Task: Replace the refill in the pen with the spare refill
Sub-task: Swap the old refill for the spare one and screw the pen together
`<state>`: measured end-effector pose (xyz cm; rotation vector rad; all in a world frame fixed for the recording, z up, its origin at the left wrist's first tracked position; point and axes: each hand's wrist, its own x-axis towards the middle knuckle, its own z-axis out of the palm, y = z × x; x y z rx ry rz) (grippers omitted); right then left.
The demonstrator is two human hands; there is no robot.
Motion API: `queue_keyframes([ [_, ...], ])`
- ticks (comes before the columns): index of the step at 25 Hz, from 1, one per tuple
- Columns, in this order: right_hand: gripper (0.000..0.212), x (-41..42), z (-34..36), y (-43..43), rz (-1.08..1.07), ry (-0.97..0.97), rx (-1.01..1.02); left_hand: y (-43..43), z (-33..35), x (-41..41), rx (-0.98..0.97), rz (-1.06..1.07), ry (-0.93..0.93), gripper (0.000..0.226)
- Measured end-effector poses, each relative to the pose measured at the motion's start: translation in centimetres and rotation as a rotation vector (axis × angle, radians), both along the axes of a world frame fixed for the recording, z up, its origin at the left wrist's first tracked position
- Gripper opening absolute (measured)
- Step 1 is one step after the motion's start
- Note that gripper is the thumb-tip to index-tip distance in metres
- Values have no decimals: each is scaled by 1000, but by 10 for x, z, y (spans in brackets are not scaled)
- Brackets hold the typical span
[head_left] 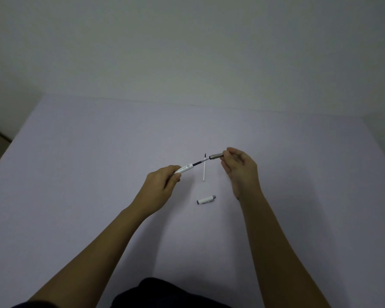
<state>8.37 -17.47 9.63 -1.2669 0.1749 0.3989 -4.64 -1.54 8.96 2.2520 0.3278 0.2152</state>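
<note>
My left hand (162, 182) grips the white pen barrel (183, 169), held above the table and pointing up to the right. A dark refill (201, 162) sticks out of the barrel's open end. My right hand (239, 168) pinches the grey metal tip section (216, 156) between thumb and fingertips, just past the refill's point. On the table under them lies a thin white spare refill (204, 168), its dark tip pointing away from me. The white pen cap (206, 199) with a grey end rests nearer to me.
The table (98, 174) has a pale lilac top that ends at a plain wall at the back. Its left edge runs diagonally at the far left. Dark clothing (165, 294) shows at the bottom of the view.
</note>
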Motion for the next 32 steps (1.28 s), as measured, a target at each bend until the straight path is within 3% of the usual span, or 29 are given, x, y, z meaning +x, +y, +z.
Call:
queue_keyframes([
  [8, 11, -5, 3, 1, 53, -44, -34, 1, 5, 0, 29, -21, 12, 17],
  [14, 14, -17, 4, 3, 262, -193, -169, 3, 12, 3, 62, -59, 0, 17],
  [19, 6, -18, 9, 0, 410, -480, -497, 11, 16, -1, 111, -120, -32, 17],
  [24, 24, -18, 16, 3, 426, -649, -746, 10, 21, -5, 143, -154, -37, 24],
  [28, 4, -22, 20, 2, 466, -622, -561, 15, 23, -6, 2, -118, 73, 21],
  [30, 11, -25, 19, 0, 458, -647, -491, 19, 24, -6, -55, -110, 82, 21],
  [32, 12, -26, 18, 0, 445, -739, -521, 23, 26, -7, 6, -144, 18, 24],
])
